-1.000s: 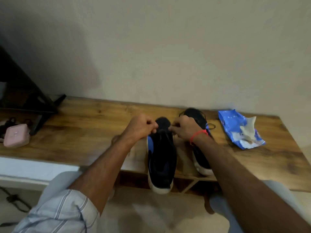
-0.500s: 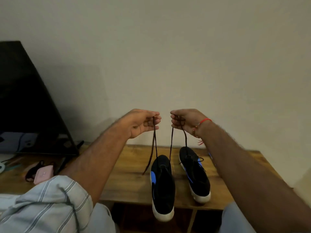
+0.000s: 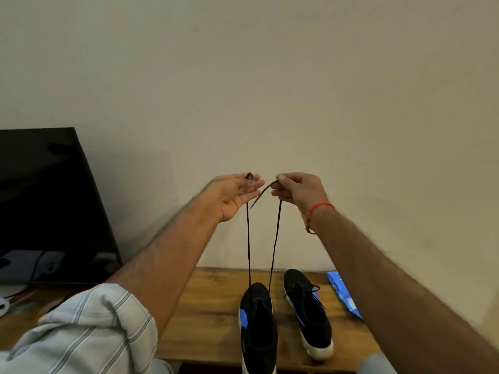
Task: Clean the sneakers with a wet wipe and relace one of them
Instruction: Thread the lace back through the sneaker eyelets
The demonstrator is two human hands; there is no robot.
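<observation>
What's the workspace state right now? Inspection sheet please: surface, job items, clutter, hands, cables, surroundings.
Surface: wooden table, sneakers on it.
Job's things: near sneaker with black lace pulled up in two strands; second sneaker beside it, laced; blue wipe pack at right.
Clutter: small items at far left, too blurred to tell.
Grippers: left hand and right hand each pinch a lace end, raised.
Cables: nothing seen.
Surroundings: dark screen at left, plain wall.
</observation>
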